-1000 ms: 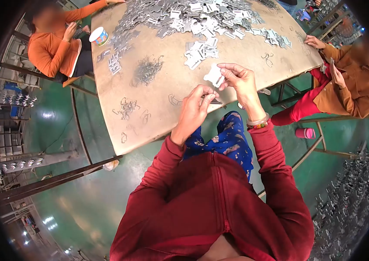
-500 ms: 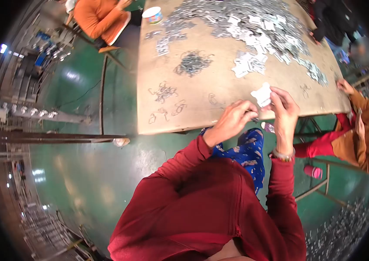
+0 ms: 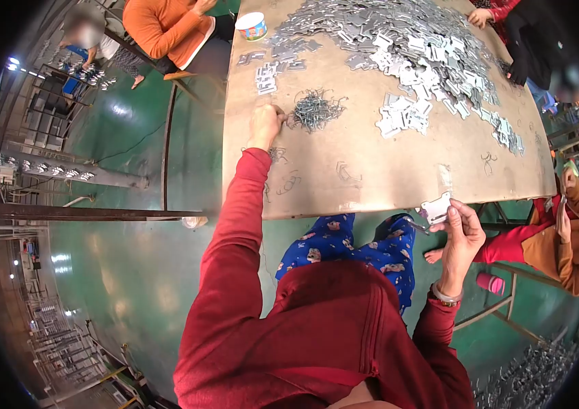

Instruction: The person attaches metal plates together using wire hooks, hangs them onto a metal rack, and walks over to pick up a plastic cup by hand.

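Observation:
My right hand (image 3: 462,238) pinches a flat, silvery metal plate (image 3: 437,208) with notched edges, just off the table's front edge. A small dark piece shows at the plate's lower side, too small to name. Out over the table's left part, my left hand (image 3: 266,125) has its fingers closed at the left side of a pile of thin bent wire pieces (image 3: 317,110). Whatever is between those fingertips is hidden. A few loose wire pieces (image 3: 290,184) lie nearer to me, some partly behind my left wrist.
A broad heap of metal plates (image 3: 433,58) covers the table's far part, with a smaller cluster (image 3: 404,114) nearer. A paper tub (image 3: 251,26) stands at the far left corner of the table (image 3: 371,174). Co-workers sit at the left, right and far right; a pink cup-like object (image 3: 491,283) is below.
My left hand has left the plate and reached forward and left to the wire pile. My right hand has lowered the plate toward me, past the table edge.

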A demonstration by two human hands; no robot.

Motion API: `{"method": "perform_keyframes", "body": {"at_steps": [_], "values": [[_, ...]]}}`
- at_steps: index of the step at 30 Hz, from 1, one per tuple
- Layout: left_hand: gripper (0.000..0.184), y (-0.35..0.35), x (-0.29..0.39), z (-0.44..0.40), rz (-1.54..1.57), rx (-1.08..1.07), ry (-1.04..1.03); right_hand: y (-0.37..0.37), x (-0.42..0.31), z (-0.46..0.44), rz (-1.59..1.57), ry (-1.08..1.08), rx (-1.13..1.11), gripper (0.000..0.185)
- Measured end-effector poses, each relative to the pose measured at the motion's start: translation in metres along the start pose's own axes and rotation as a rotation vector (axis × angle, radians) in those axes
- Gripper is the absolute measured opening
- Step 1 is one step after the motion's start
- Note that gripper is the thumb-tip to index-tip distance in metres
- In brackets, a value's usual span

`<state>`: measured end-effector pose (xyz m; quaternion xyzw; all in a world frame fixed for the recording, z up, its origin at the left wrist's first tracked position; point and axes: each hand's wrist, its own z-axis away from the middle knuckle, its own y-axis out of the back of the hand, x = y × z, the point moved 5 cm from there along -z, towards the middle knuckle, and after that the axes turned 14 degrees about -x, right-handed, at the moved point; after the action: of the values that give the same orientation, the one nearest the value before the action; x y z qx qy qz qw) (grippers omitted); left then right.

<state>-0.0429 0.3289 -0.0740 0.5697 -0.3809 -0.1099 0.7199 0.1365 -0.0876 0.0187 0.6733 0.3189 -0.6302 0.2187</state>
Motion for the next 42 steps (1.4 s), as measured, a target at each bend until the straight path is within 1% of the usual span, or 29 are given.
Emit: {"method": "perform_keyframes", "body": {"at_steps": [3,6,9,12,13,16,18,21,24,25,28,31,34,37,40,41,42], "values": [[0.011,-0.009,0.007,-0.004,-0.131,0.034,-0.025,0.002,-0.003,0.002,-0.002,-0.002,0.016,0.015],[0.012,-0.007,0.007,-0.004,-0.162,0.112,0.022,0.003,-0.006,0.004,-0.002,0.020,0.004,0.014],[0.015,0.007,0.014,0.006,0.172,0.279,-0.095,-0.001,-0.013,0.009,-0.011,0.062,-0.018,0.013],[0.016,0.028,0.059,0.030,0.285,0.321,-0.173,-0.001,-0.012,0.015,-0.011,0.084,-0.066,0.013],[0.014,0.028,0.080,0.039,0.556,0.074,-0.038,-0.002,-0.011,0.018,-0.003,0.073,-0.073,0.013],[0.013,0.009,0.154,0.079,1.055,-0.291,-0.219,-0.005,-0.012,0.023,0.106,0.015,-0.051,0.013],[0.012,-0.001,0.205,0.119,1.283,-0.620,-0.318,-0.003,-0.003,0.027,0.109,0.013,-0.045,0.012],[0.014,-0.014,0.250,0.156,1.323,-0.761,-0.457,-0.005,0.006,0.034,0.102,0.000,-0.025,0.012],[0.015,-0.035,0.257,0.156,1.336,-0.886,-0.489,-0.005,0.011,0.039,0.109,0.051,-0.011,0.011],[0.015,-0.038,0.259,0.155,1.303,-0.888,-0.492,-0.005,0.011,0.040,0.108,0.044,-0.008,0.011],[0.017,-0.045,0.259,0.155,1.372,-0.964,-0.405,-0.004,0.013,0.043,0.111,0.053,-0.007,0.010],[0.018,-0.052,0.257,0.156,1.375,-1.027,-0.332,-0.005,0.012,0.045,0.149,0.078,-0.014,0.010],[0.018,-0.057,0.256,0.156,1.388,-1.016,-0.237,-0.006,0.011,0.044,0.191,0.089,-0.016,0.010],[0.016,-0.056,0.258,0.158,1.430,-0.988,-0.250,-0.007,0.010,0.042,0.243,0.101,0.000,0.010],[0.013,-0.051,0.263,0.165,1.403,-0.778,-0.381,-0.010,-0.006,0.041,0.527,0.143,-0.025,0.011],[0.011,-0.048,0.264,0.169,1.269,-0.648,-0.421,-0.009,-0.001,0.041,0.480,0.107,-0.037,0.012],[0.012,-0.043,0.265,0.176,1.190,-0.579,-0.429,-0.004,0.007,0.041,0.422,0.084,-0.080,0.015]]}}
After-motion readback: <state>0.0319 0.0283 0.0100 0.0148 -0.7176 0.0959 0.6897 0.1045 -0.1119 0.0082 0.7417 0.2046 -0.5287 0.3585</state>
